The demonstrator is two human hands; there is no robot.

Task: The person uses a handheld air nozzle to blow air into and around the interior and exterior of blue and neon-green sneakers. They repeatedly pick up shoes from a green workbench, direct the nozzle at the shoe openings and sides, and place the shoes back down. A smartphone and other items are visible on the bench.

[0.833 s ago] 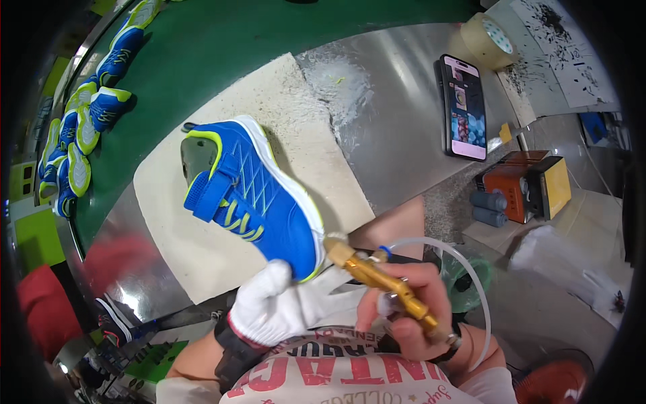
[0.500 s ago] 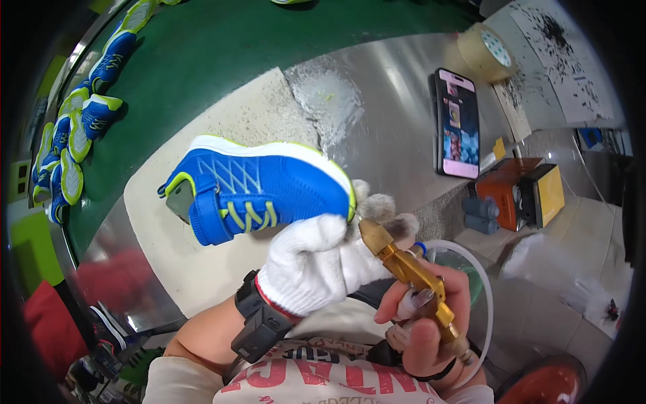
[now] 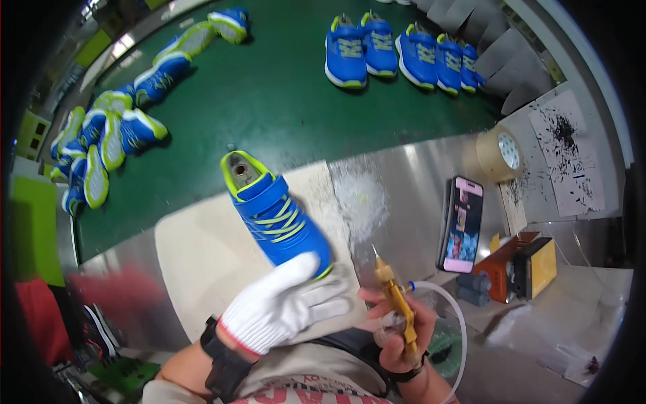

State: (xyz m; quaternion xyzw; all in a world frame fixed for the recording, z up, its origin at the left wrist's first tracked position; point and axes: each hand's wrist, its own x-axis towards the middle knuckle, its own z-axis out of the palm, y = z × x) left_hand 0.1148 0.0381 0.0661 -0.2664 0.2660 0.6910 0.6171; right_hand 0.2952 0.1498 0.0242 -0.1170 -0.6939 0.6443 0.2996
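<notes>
Head view: the blue sneaker (image 3: 279,215) with lime-yellow trim lies on a beige work mat (image 3: 195,262) near the middle of the scene, heel opening pointing far and left, toe pointing near and right. The left hand (image 3: 286,303), in a white knit glove with a red cuff, sits at the toe end with its fingers spread flat; it touches or just overlaps the toe cap and is not closed around anything. The right hand (image 3: 397,323), bare, is wrapped firmly around a brass-coloured nozzle tool (image 3: 393,296) whose fine tip points far, toward a patch of white dust on the steel table (image 3: 410,175). A clear hose (image 3: 451,316) loops off the tool to the right.

The shoe looks light, with a soft fabric upper that would give under the fingers and a firmer rubber sole edge. The best hold is likely across the toe and sole rim, or pinching the heel collar; the strap and laces are looser purchase. The knit glove should grip it well.

Further right lie a smartphone (image 3: 461,225), a roll of tape (image 3: 501,153) and an orange box (image 3: 501,266). On the far green belt (image 3: 269,101) rest more blue sneakers, a row at far right and a heap at far left.
</notes>
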